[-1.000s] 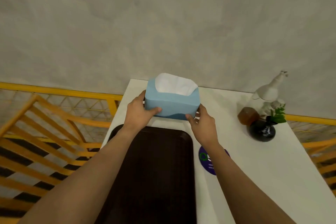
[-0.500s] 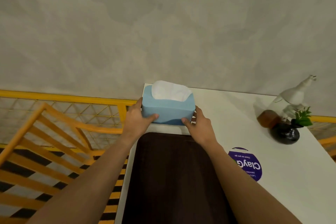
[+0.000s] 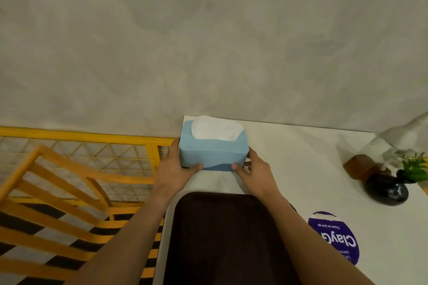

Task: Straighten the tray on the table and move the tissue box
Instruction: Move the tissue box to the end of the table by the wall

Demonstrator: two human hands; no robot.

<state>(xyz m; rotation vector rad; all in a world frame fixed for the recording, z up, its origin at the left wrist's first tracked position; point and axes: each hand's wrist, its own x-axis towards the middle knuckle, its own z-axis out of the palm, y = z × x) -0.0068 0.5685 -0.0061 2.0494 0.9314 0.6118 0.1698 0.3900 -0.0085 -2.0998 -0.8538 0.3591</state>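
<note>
A light blue tissue box (image 3: 212, 152) with white tissue showing on top sits at the far left corner of the white table (image 3: 301, 159), close to the wall. My left hand (image 3: 174, 169) grips its left end and my right hand (image 3: 253, 172) grips its right end, thumbs on the near face. A dark brown tray (image 3: 224, 238) lies lengthwise on the table just in front of the box, between my forearms, its near part running out of view.
A round purple sticker (image 3: 334, 239) is on the table right of the tray. At the far right stand a black vase with a green sprig (image 3: 386, 188), a brown block (image 3: 360, 165) and a clear glass piece (image 3: 403, 136). Orange railings (image 3: 81, 169) lie left of the table.
Both hands have carried the tissue box leftward and away from me to the table's far left corner. The gap between box and tray has grown.
</note>
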